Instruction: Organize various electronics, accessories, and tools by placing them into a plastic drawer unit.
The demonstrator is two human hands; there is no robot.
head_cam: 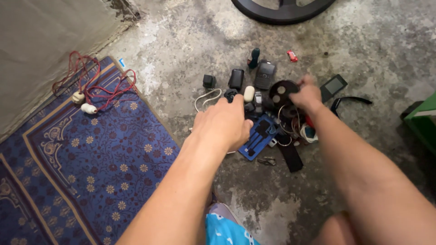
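A blue patterned rug [81,172] covers the floor on the left, bare concrete floor [372,54] on the right. Between them lies a heap of small electronics [268,113]. The left hand [225,122] reaches its near-left edge, fingers curled onto a small black piece [230,94]; whether it grips, I cannot tell. The right hand [306,95] is at the heap's far side, pinching a round black disc [282,92], which lies just left of it. A flat blue package [259,136] sits between both hands; a small red wrapper [292,56] lies beyond.
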